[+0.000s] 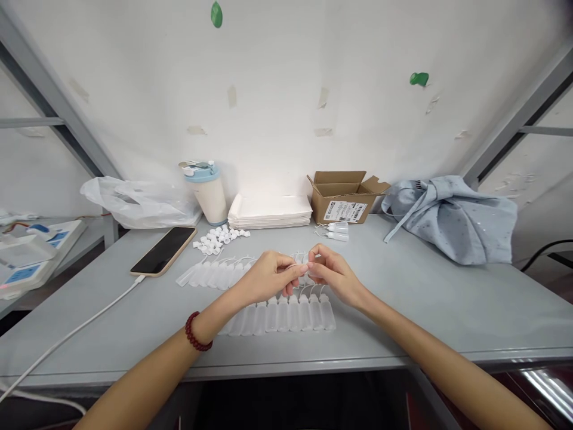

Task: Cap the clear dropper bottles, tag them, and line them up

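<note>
Looking forward and down from the person's head, facing the white wall [277, 65] squarely across the grey table [385, 340]. Sitting close behind and above its front edge [322, 364], framing the left hand [271, 276] and right hand [335, 276] just below mid-view. Spanning widely, catching metal posts [45, 86] at both sides.

Two hands [271, 278] [335, 276], two bottle rows [283, 316] [217, 276]

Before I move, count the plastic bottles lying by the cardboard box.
2 visible: one plastic bottle nearer the cardboard box, the other just in front; more may be hidden.
</note>
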A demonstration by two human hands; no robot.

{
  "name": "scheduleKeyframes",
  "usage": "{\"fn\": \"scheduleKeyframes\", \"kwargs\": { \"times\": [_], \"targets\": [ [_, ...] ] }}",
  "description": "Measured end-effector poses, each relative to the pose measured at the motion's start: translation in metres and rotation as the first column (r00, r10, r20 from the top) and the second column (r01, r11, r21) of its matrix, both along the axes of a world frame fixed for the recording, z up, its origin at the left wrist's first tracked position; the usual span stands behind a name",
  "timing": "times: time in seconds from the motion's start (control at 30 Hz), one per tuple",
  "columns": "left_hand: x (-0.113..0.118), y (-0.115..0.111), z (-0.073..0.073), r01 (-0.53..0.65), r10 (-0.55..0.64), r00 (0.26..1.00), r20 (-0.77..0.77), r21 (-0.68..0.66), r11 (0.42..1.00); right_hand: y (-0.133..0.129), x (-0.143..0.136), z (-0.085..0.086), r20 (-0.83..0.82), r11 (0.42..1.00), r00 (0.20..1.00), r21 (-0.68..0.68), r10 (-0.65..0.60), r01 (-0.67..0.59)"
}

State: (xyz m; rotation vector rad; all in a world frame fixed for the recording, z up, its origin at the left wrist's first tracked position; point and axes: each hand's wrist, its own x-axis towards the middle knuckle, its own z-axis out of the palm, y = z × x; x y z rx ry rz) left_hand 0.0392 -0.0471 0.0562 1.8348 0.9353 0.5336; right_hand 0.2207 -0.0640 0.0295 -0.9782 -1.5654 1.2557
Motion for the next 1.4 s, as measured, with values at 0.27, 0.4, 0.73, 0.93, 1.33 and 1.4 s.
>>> {"fn": "scheduleKeyframes", "kwargs": {
  "times": [0.27,0.4,0.73,0.93,1.33,1.4],
  "targets": [
    [0.000,0.001,-0.007,0.076,-0.035,0.996,-0.086,0.543,0.836,0.002,0.000,0.003,-0.001,0.995,1.000,-0.103,-0.018,0.017],
    [0.001,0.000,-0.007,0.011,-0.006,1.000,-0.013,0.398,0.917,0.003,0.000,0.002,0.043,0.998,0.999,-0.051,-0.026,0.028],
    [0.002,0.004,-0.002,-0.061,0.110,0.977,0.180,-0.259,0.964,-0.002,0.001,-0.002,0.257,0.981,0.959,0.180,-0.122,0.076],
    [0.004,-0.001,-0.009,-0.089,0.065,0.986,0.155,0.158,0.983,0.000,0.002,-0.001,0.159,0.998,0.986,0.049,-0.051,0.044],
    [0.005,-0.003,-0.004,-0.096,0.090,0.992,0.094,0.064,0.993,0.003,0.004,0.002,0.064,0.998,0.997,0.043,-0.041,0.038],
    [0.006,-0.004,-0.003,-0.092,0.086,0.994,0.072,0.079,0.993,0.002,0.004,0.001,0.096,0.997,0.994,0.069,-0.043,0.036]
  ]
}}
